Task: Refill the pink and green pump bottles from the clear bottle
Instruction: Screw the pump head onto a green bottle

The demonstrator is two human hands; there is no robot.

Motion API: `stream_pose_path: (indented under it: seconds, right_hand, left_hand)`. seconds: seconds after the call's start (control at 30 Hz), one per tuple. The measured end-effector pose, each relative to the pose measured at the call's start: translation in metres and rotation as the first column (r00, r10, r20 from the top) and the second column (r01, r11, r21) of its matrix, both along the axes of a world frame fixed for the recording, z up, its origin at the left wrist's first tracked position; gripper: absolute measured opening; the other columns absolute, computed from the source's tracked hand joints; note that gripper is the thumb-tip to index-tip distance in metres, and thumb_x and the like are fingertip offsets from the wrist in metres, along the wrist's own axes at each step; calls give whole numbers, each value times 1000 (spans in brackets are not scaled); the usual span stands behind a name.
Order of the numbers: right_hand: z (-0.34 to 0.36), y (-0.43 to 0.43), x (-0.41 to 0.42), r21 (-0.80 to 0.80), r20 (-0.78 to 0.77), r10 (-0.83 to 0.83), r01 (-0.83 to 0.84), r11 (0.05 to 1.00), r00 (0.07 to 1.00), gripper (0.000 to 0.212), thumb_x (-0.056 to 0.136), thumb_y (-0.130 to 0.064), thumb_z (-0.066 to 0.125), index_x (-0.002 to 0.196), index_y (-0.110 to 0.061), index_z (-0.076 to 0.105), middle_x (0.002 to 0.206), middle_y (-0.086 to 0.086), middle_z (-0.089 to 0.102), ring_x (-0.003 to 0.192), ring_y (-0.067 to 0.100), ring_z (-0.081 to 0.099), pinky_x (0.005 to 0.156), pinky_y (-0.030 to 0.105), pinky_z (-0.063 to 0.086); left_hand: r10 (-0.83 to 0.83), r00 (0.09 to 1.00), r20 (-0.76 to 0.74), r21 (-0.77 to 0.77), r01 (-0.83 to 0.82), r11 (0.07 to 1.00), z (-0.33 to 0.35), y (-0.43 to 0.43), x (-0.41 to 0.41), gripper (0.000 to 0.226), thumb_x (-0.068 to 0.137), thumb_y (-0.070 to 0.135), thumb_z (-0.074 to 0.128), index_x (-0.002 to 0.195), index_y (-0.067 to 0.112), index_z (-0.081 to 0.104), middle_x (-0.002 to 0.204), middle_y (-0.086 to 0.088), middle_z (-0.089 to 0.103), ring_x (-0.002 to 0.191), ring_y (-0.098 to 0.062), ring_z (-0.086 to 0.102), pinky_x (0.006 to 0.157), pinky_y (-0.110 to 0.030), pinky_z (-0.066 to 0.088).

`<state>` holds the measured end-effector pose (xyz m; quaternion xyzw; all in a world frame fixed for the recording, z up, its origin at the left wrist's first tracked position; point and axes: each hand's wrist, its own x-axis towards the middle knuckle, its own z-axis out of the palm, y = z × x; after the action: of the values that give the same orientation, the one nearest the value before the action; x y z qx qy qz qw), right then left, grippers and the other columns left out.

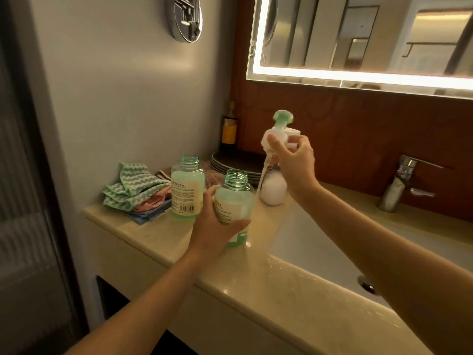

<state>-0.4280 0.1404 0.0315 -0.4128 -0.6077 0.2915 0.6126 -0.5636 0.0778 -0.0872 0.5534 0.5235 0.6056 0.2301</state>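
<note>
Mirror: lit along its edge, above the basin; most of the light on the work comes from it.
Counter: beige slab; all the bottles stand at its left end.
Sink: just right of the bottles, so I'd guess any drips can fall there.
Plates: stacked by the back wall, out of the way.
Cloths: green-striped heap at far left, near enough to wipe up a spill.
Back bottle: green-tinted, neck open, barcode facing me, upright just beside the cloths. It is probably the supply, though I can't be sure.
Held bottle: green-tinted, neck open, leaning slightly at the counter's front edge.
Pink bottle: pale, on the counter behind the right wrist, top hidden.
Left hand: wrapped round the held bottle's belly to steady it.
Right hand: fingers pinching the pump's white collar, above the bottles.
Pump: green top, kept upright so its tube hangs straight.
Tube: blurred, dangling in front of the pink bottle and outside every neck.
Stage: pump off, nothing pouring.
</note>
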Motion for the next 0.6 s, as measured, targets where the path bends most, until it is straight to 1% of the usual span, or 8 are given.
stream_pose_path:
  seconds: [0.03,0.1,0.13,0.2,0.3,0.4,0.5,0.6]
  right_hand:
    - [5,-4,2,11,-90,-3,4,1000,996,37,83,-40,65,107,-21,44,96,-1,61,88,15,65,79,30,56]
    - [16,-13,7,38,-258,-18,29,999,966,38,84,-38,64,107,-21,40,92,-4,60,81,12,66,74,25,57]
    - [20,-17,9,53,-313,-31,50,997,949,37,84,-37,63,107,-20,39,91,-6,59,80,11,66,73,22,56]
    - [25,-25,12,84,-356,-51,86,993,933,36,86,-36,62,107,-20,38,91,-7,59,82,11,65,70,18,54]
    - [21,-34,8,125,-296,-42,82,989,954,34,87,-32,61,106,-20,37,88,-10,60,79,8,65,63,15,53]
    - [6,-39,1,162,-167,-6,33,986,986,35,86,-27,63,108,-18,37,98,-1,62,84,10,66,69,21,56]
    - [-10,-43,-7,163,-59,43,-33,986,997,39,85,-23,64,113,-14,39,104,2,62,88,9,64,72,20,55]
    - [-24,-45,-18,128,74,56,-65,990,996,43,84,-26,65,116,-16,38,111,0,60,97,14,62,84,33,55]
  left_hand:
    - [-2,1000,-7,-2,2,1000,-2,0,1,89,64,22,83,133,31,28,120,10,46,108,-10,49,86,-26,46]
    - [-9,1000,-27,-2,8,1000,-1,-1,1,89,64,23,83,133,31,28,119,10,47,106,-10,49,87,-25,46]
    - [-19,999,-32,-6,18,1000,-1,-1,1,88,64,22,83,133,30,28,119,11,47,105,-9,49,87,-24,46]
    - [-39,999,-29,-16,39,999,-1,-1,2,89,64,22,83,133,30,28,119,10,48,106,-9,50,88,-25,46]
    - [-70,997,-19,-21,70,997,-1,1,2,89,64,20,83,133,30,28,121,8,50,108,-11,52,90,-27,47]
    - [-72,997,-22,-18,72,997,-3,2,1,88,63,19,83,132,32,29,121,8,51,106,-10,52,85,-22,45]
    - [-75,997,-14,-23,75,997,-3,2,1,88,62,21,83,130,35,29,120,8,52,106,-12,54,85,-25,47]
    - [-96,995,-18,-34,96,995,-2,1,1,89,65,22,81,133,35,25,123,9,49,109,-11,51,88,-25,46]
